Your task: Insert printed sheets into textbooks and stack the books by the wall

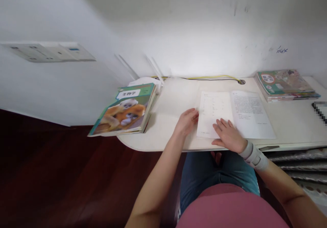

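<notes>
A white desk (163, 100) with a rounded left end runs along the scuffed white wall (194, 40) in front of you, above a dark wood floor (58, 173). At its back edge, a yellow cable (212, 78) runs to a grommet hole (241, 81), and a white router (145, 81) stands near the back left corner. A biology textbook (124, 110) overhangs the left edge, and a stack of books (287, 86) sits in the back right corner. The open white booklet (251, 114) lies mid-desk near the front edge. Your right hand (228, 136) rests open on its left page, fingers spread, which is a steady way to keep the paper flat. Your left hand (186, 122) is narrowly curled at the booklet's left edge; you cannot tell whether it grips the paper. A grey wrist brace (253, 156) wraps your right wrist.
</notes>
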`<state>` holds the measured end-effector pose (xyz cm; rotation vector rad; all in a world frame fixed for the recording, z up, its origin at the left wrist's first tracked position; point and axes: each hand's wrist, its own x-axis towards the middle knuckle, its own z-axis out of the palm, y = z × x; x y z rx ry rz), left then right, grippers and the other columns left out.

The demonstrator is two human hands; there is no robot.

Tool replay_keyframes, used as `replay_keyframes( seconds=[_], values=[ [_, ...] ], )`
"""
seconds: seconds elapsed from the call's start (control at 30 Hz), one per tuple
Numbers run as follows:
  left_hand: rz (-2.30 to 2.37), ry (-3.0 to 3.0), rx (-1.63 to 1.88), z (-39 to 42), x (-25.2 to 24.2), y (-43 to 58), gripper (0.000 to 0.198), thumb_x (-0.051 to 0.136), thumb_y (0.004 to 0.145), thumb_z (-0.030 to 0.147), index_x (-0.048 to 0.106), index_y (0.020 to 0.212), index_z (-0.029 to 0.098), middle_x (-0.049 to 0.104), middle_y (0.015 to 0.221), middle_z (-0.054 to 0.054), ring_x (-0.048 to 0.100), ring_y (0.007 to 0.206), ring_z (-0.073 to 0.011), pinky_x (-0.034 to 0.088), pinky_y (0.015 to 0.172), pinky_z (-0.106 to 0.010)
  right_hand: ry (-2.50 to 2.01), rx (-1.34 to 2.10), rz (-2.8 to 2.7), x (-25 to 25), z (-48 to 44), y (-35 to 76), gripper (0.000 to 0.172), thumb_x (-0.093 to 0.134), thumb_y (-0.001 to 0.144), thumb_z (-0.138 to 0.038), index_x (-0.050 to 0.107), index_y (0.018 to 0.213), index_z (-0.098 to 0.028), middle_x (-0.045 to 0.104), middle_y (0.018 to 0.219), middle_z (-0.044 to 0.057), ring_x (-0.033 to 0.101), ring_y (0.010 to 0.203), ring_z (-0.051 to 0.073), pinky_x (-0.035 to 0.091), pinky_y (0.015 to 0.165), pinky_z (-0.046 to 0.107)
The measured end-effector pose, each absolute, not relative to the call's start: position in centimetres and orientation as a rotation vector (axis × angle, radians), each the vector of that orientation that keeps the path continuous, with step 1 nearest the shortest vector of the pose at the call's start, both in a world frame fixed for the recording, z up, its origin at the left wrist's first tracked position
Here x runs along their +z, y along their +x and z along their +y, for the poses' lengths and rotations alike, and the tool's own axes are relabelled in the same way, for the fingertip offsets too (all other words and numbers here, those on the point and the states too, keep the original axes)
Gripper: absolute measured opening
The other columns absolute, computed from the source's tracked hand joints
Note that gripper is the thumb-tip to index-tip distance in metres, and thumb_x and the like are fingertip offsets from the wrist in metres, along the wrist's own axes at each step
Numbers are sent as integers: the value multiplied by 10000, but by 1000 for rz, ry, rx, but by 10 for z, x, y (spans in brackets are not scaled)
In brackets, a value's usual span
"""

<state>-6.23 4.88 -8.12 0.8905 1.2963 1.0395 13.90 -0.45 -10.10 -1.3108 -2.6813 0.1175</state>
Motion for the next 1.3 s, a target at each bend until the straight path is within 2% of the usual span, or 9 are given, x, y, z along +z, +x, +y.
replay_keyframes(
  seconds=[0.13, 0.3, 0.37, 0.5, 0.63, 0.73, 0.87, 1.03, 1.3],
  values=[
    [1139, 990, 902, 52, -56, -48, 267, 578, 751, 345, 632, 872, 114, 686, 795, -76, 638, 736, -171, 495, 668, -285, -1264, 522, -2474, -91, 3, 148, 775, 435, 850, -622, 297, 1427, -124, 416, 1414, 226, 385, 1311, 351, 334, 1039, 579],
    [1233, 1507, 935, 58, -7, 1, 244, 488, 808, 328, 628, 771, 131, 609, 627, -5, 589, 617, -144, 468, 603, -264, -1111, 987, -1938, -58, 18, 185, 778, 301, 893, -629, 72, 1492, -188, 447, 1406, 182, 455, 1274, 272, 406, 1007, 510],
    [1162, 1769, 902, 59, 8, 31, 300, 443, 857, 350, 641, 809, 129, 647, 709, -32, 612, 671, -157, 483, 660, -284, -1164, 995, -1736, -38, 20, 208, 733, 243, 901, -634, 135, 1485, -205, 486, 1381, 157, 477, 1252, 275, 416, 992, 522],
    [847, 2229, 767, 50, 6, 87, 356, 398, 921, 360, 628, 1059, 127, 639, 1145, -119, 580, 1073, -210, 438, 930, -333, -1287, 1032, -1420, -11, 20, 266, 650, 246, 892, -642, 449, 1353, -232, 589, 1276, 95, 532, 1195, 258, 459, 976, 444],
    [724, 2456, 458, 40, -29, 103, 415, 387, 943, 375, 520, 1265, 149, 534, 1331, -125, 492, 1224, -205, 385, 1021, -350, -1362, 1352, -1217, -34, 19, 316, 575, 613, 738, -454, 525, 1244, -195, 701, 1060, 89, 665, 948, 285, 542, 804, 461],
    [933, 2589, 336, 42, -50, 91, 481, 368, 948, 407, 436, 1351, 155, 431, 1428, -140, 340, 1349, -261, 275, 1094, -475, -1420, 1471, -1145, -67, 20, 336, 593, 665, 624, -327, 550, 1178, -151, 725, 964, 96, 685, 851, 284, 544, 771, 467],
    [1328, 2483, 571, 45, -74, 55, 590, 341, 937, 484, 320, 1423, 151, 253, 1518, -173, 164, 1414, -310, 172, 1112, -560, -1519, 1305, -1281, -94, 22, 341, 526, 583, 680, -340, 543, 1165, -138, 705, 1031, 114, 669, 909, 271, 537, 798, 442],
    [1611, 1968, 890, 36, -110, -2, 648, 273, 943, 493, 154, 1476, 146, 260, 1509, -196, 239, 1397, -272, 254, 1114, -487, -1987, 595, -1616, -102, 24, 341, 579, 533, 763, -361, 463, 1290, -130, 657, 1125, 156, 633, 992, 307, 493, 862, 467],
    [1617, 2202, 649, 21, -127, -28, 681, 319, 915, 540, 346, 1395, 58, 373, 1438, -240, 287, 1369, -325, 279, 1089, -539, -2186, 218, -1822, -100, 12, 336, 533, 415, 866, -410, 413, 1339, -163, 695, 920, 112, 665, 779, 295, 504, 703, 408]
  ],
)
